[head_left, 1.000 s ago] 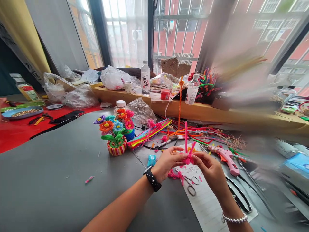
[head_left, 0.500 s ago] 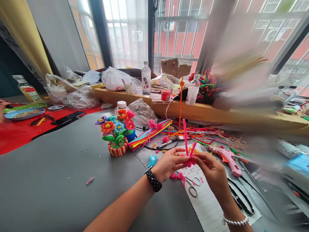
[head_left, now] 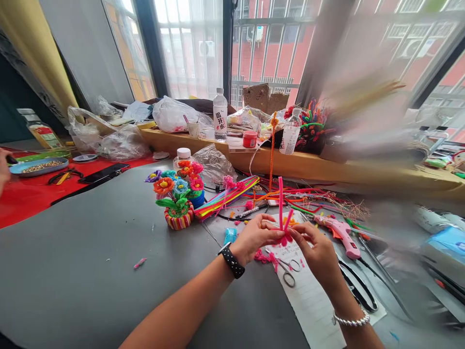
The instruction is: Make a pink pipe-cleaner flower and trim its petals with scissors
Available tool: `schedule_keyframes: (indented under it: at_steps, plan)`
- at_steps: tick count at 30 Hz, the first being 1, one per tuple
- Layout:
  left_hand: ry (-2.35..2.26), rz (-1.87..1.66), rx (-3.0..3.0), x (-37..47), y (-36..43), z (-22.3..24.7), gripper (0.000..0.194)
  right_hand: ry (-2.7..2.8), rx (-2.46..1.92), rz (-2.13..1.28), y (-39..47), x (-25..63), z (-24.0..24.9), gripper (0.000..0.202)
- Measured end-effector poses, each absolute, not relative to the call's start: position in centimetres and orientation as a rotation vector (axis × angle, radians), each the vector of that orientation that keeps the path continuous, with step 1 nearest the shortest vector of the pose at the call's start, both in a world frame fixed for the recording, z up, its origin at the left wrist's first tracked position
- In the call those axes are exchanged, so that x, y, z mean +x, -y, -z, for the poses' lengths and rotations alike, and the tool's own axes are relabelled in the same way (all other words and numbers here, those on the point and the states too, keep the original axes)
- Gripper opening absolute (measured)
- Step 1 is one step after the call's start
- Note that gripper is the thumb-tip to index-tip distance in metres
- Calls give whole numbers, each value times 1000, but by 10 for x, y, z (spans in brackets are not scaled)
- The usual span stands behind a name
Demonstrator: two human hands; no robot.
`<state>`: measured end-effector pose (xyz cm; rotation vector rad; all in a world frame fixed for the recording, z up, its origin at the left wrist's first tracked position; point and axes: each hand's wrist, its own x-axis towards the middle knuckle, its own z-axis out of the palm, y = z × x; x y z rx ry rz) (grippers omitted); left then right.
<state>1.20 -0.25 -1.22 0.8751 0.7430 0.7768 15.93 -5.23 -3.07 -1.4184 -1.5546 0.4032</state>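
A pink pipe-cleaner piece point(head_left: 281, 203) with looped petals at its base and two stems pointing up is pinched between both hands. My left hand point(head_left: 256, 237) grips its left side, and a black dotted watch band circles that wrist. On the right side, my right hand point(head_left: 315, 248) holds it with thumb and fingertips; a beaded bracelet is on the wrist. Below the hands, scissors point(head_left: 289, 278) lie on a lined paper sheet point(head_left: 314, 310) beside pink scraps point(head_left: 264, 256).
Potted pipe-cleaner flowers point(head_left: 178, 215) and colored pipe cleaners point(head_left: 227, 198) stand and lie behind my left hand. A pink glue gun point(head_left: 343, 234) is at right. Bottles point(head_left: 220, 116) line the ledge. Another person's hand point(head_left: 4, 167) shows at far left near a blue plate point(head_left: 39, 167).
My right hand's fingers have shifted slightly on the pink piece. At far left, more of the other person's hand shows. The view has moved a little.
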Motion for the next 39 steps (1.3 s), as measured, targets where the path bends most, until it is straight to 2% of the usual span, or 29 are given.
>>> schedule_keyframes:
  at_steps: [4, 7, 15, 17, 23, 29, 33, 39]
  plan:
    - [-751, -892, 1026, 17, 3, 16, 48, 1679, -1499, -28, 52, 155, 32, 21]
    - [-759, -928, 1102, 18, 3, 17, 47, 1690, -1546, 52, 52, 151, 32, 20]
    - [-724, -739, 901, 11, 3, 10, 47, 1515, -1472, -454, 54, 159, 26, 26]
    - [-699, -704, 858, 10, 2, 11, 46, 1491, -1455, -481, 54, 164, 25, 25]
    - [-632, -574, 763, 8, -1, 11, 41, 1718, -1295, -76, 56, 175, 20, 15]
    - [-662, -540, 740, 8, 0, 9, 36, 1916, -1143, 268, 58, 174, 17, 18]
    - [-645, -559, 747, 7, 0, 11, 37, 1925, -1169, 202, 59, 173, 17, 16]
    - [-730, -678, 849, 8, 1, 10, 42, 1639, -1321, -260, 56, 167, 22, 17]
